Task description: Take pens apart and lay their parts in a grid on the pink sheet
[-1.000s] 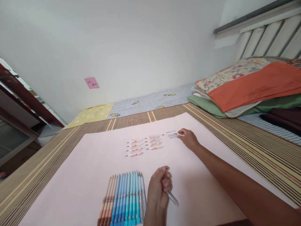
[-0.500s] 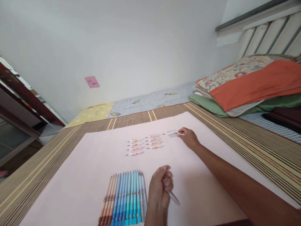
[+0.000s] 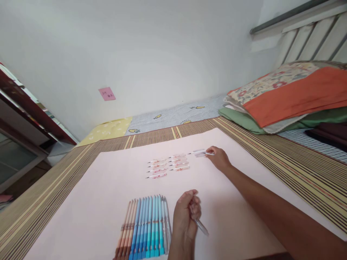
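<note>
My left hand [image 3: 185,213] is closed around a clear pen barrel [image 3: 202,227], whose end sticks out below the fingers. Farther back on the pale pink sheet, my right hand [image 3: 219,157] pinches a thin white pen refill [image 3: 210,154]. Just left of those fingertips lie another white refill [image 3: 193,152] and a clear strip. Two columns of white refills with pinkish see-through pieces [image 3: 157,176] lie to the left. Nearer me is a row of brown, blue and turquoise pens [image 3: 146,227], with clear pen barrels [image 3: 166,220] at its right side, beside my left wrist.
The large pink sheet [image 3: 81,202] covers a striped mat [image 3: 284,155]. Folded orange and floral bedding [image 3: 295,97] is piled at the right. A white wall with a pink note [image 3: 106,94] stands behind, and a shelf-like frame [image 3: 29,104] is at the left.
The view has shifted very slightly. Both hands keep nearly the same places and grips, and the laid-out pens and refills have not moved.
</note>
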`<state>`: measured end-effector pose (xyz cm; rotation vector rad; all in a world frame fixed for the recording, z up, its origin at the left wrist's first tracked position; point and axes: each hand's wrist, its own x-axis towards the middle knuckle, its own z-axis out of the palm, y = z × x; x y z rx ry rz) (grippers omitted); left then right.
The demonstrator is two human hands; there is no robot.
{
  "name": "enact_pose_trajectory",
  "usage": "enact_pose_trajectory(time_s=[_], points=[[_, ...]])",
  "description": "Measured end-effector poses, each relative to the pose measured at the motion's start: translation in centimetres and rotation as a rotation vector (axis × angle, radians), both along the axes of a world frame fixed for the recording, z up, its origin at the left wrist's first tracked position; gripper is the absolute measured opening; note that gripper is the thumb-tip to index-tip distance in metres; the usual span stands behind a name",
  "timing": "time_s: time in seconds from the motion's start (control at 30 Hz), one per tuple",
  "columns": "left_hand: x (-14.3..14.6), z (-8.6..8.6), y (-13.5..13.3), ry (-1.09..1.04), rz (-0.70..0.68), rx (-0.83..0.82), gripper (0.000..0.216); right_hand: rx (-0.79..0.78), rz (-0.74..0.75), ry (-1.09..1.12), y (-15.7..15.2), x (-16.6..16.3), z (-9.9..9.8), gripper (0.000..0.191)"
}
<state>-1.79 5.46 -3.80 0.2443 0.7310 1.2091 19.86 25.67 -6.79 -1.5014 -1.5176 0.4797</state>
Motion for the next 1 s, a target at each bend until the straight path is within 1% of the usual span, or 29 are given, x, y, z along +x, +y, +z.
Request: enact_pose_trajectory(time_s=[0.23,0.37,0.47,0.53,0.6,0.7,0.87,0.93,1.0], points=[[0.1,0.0,0.0,0.008,-0.004,0.004,0.048,0.006,-0.004,-0.045,-0.7,0.0,0.7,0.016],[0.1,-0.1,0.0,0.002,0.002,0.007,0.046,0.052,0.006,-0.203,-1.8,0.0,1.4,0.009],[0.1,-0.1,0.0,0.005,0.002,0.003,0.046,0.068,0.110,-0.307,-2.5,-0.4,1.8,0.010],[0.1,-0.2,0.0,0.013,0.000,0.003,0.047,0.063,0.205,-0.337,-2.6,-0.7,1.9,0.014],[0.1,-0.2,0.1,0.017,-0.003,0.002,0.048,0.058,0.249,-0.340,-2.4,-0.8,1.9,0.017],[0.0,-0.2,0.1,0.013,-0.002,-0.008,0.047,0.063,0.233,-0.316,-2.0,-0.5,1.8,0.017],[0.1,0.0,0.0,0.006,0.007,-0.007,0.049,0.093,0.100,-0.307,-2.1,0.6,1.5,0.009],[0.2,0.0,0.0,0.008,0.009,-0.003,0.049,0.093,0.097,-0.327,-2.4,0.7,1.4,0.006],[0.2,0.0,0.0,0.013,0.009,-0.005,0.049,0.089,0.121,-0.364,-2.8,0.5,1.3,0.008]])
